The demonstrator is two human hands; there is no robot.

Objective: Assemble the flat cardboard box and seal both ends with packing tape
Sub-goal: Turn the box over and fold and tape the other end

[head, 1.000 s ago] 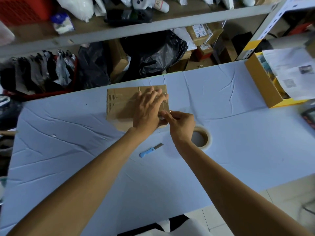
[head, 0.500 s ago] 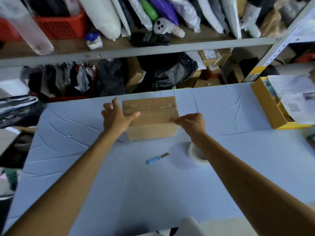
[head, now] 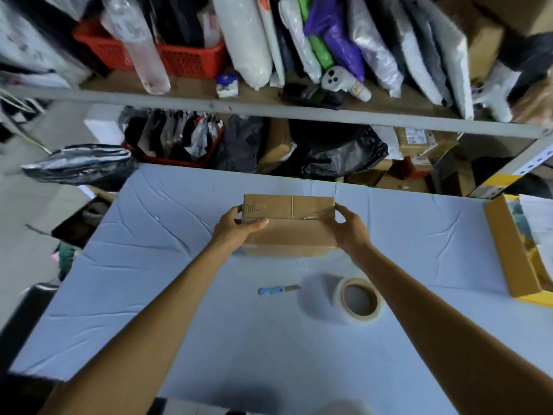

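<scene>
Seen from the head view, the cardboard box (head: 288,235) is at the far middle of the bench (head: 149,265). The left hand (head: 239,226) and right hand (head: 348,227) each have a grip grasping one end. Glossy tape (head: 311,209) crosses its top, so this end looks sealed. The next move is probably to flip the box, then reach for the tape roll (head: 359,299).

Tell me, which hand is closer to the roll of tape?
Right. The right hand grips the box at its right end, just beyond the roll of tape. The left hand grips the box's left end, farther off to the side.
</scene>
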